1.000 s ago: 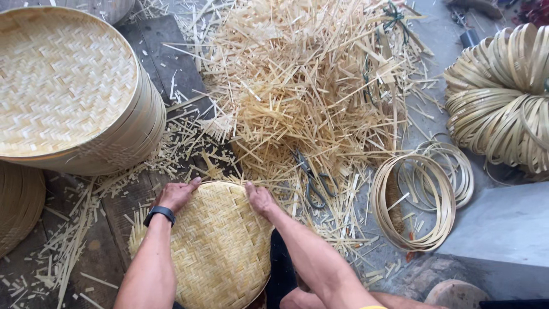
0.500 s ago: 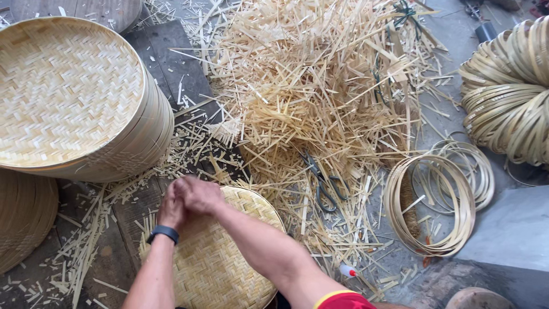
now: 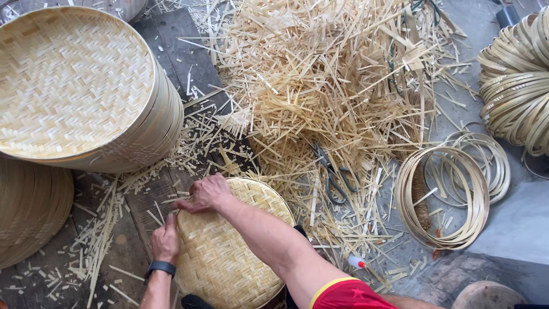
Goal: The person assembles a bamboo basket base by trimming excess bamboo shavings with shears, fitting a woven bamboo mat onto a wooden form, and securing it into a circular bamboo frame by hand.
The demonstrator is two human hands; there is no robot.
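Pale straw herringbone-woven tray (image 3: 229, 252); black wristband (image 3: 160, 267); red sleeve (image 3: 349, 294), yellow trim.

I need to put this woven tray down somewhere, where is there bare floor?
Bare grey floor lies right of the loose hoops, below the hoop bundle. The dark boards left of the tray carry only scattered slivers. The offcut pile is crowded.

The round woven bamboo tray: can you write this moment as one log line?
left hand: gripping left rim | right hand: pressing top-left rim | round woven bamboo tray: flat, on lap | dark metal scissors: lying on pale bamboo offcuts
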